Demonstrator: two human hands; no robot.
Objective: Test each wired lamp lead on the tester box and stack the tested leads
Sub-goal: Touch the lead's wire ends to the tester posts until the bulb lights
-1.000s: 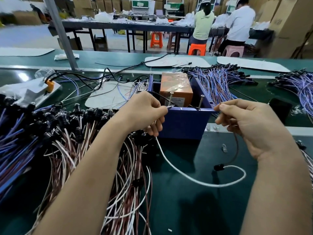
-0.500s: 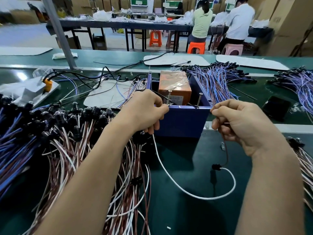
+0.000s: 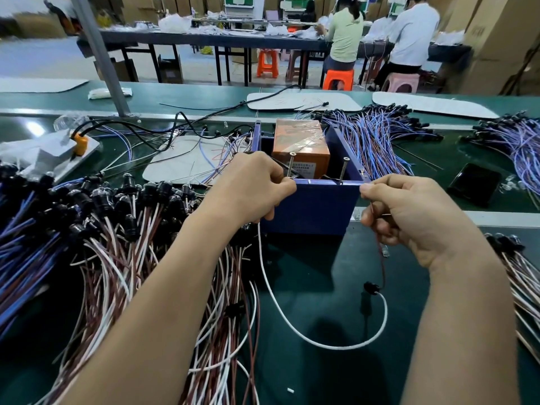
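Worktop [image 3: 306, 287] of dark green carries it all. On its left lies a wide heap of red-and-white leads [image 3: 122, 258] with black lamp holders, and at the far right a bundle of purple leads [image 3: 374, 141]. The blue tester box [image 3: 309, 209] stands in the middle, with an orange block [image 3: 304, 144] inside.

My left hand [image 3: 251, 191] sits at the box's near left rim, fingers curled and pinching the white end of one lead [image 3: 280, 311]. My right hand [image 3: 415, 217] is at the near right corner, fingers curled round the brown end. That lead hangs in a loop near the box, its black lamp holder [image 3: 370, 287] on the right side. Two screws [image 3: 292, 163] stand upright behind the box's near wall.
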